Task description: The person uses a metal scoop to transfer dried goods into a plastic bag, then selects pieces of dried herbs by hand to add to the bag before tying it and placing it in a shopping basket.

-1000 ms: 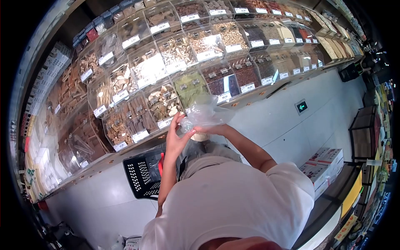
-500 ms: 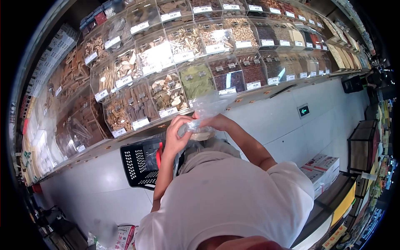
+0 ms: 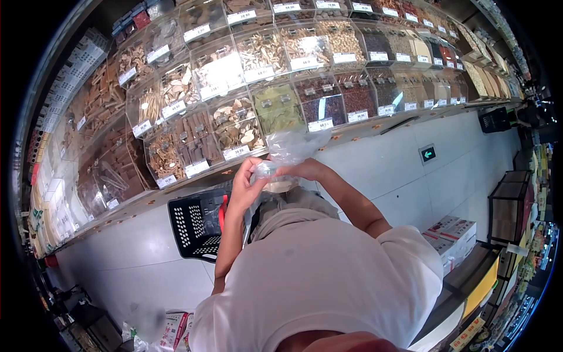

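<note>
A clear plastic bag point(image 3: 296, 148) is gathered between my two hands in front of my waist. Its loose end spreads out beyond the fingers, towards the bins, and a pale lump shows in the part nearest my body. My left hand point(image 3: 243, 180) is closed on the bunched plastic from the left, thumb and fingers curved round it. From the other side, my right hand point(image 3: 302, 170) pinches the bag, its fingertips close to the left ones. Just past the bag stands a clear bin of green dried leaves point(image 3: 277, 110).
Rows of clear bins with dried goods and price tags point(image 3: 236, 152) line the shelf ahead. A black basket with a red handle point(image 3: 199, 226) stands at my left. Cartons point(image 3: 450, 239) sit on the floor at right, and printed packages point(image 3: 174, 330) lie behind at left.
My left hand has shifted slightly left and its fingers have settled lower round the bunched plastic. Both hands keep hold of the bag.
</note>
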The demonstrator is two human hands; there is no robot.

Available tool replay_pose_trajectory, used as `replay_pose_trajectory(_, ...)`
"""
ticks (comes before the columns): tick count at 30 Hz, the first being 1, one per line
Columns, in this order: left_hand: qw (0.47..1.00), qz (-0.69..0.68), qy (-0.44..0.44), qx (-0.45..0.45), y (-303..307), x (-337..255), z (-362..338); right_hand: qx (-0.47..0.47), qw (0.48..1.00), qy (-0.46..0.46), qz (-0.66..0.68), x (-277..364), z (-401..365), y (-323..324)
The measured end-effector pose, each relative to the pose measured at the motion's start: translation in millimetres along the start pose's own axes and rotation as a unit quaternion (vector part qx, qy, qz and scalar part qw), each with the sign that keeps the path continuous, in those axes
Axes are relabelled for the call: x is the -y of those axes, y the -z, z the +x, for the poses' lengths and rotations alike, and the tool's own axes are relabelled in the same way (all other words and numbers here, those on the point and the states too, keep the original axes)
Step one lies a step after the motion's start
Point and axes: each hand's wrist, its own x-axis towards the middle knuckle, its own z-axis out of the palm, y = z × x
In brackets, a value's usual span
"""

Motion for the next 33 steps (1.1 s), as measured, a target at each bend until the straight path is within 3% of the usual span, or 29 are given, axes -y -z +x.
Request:
replay_pose_trajectory(4,0.997,0.057,-0.001,-0.053,-5.7,10.7,3.5,-0.033,0.992,0.029,-0.115,20.5,-6.3,-15.3)
replay_pose_trajectory(7,0.985,-0.099,0.054,-0.128,-6.8,21.9,10.7,-0.112,0.963,0.104,-0.221,7.3,5.5,-24.8)
replay_pose_trajectory(9,0.977,-0.135,0.05,-0.155,-6.8,26.8,12.0,-0.131,0.946,0.223,-0.195,8.6,1.7,-28.2)
replay_pose_trajectory(11,0.973,-0.136,0.046,-0.179,-2.5,38.2,10.9,-0.124,0.894,0.315,-0.292,21.0,-4.3,-30.7)
replay_pose_trajectory(13,0.968,-0.173,0.061,-0.171,0.1,43.6,10.0,-0.087,0.777,0.371,-0.502,44.6,-11.6,-31.8)
replay_pose_trajectory(20,0.946,-0.231,0.147,-0.176,-1.7,48.3,1.2,0.042,0.777,0.359,-0.516,48.6,-13.2,-27.2)
replay_pose_trajectory(25,0.936,-0.273,0.194,-0.106,-2.1,67.3,-4.1,0.099,0.8,0.301,-0.51,44.4,-6.9,-22.4)
replay_pose_trajectory(31,0.936,-0.283,0.192,-0.083,-7.2,45.0,-3.6,-0.001,0.86,0.353,-0.369,42.2,6.8,-26.5)
replay_pose_trajectory(33,0.948,-0.26,0.161,-0.081,-7.8,32.4,-3.9,-0.01,0.915,0.245,-0.321,49.1,4.6,-30.6)
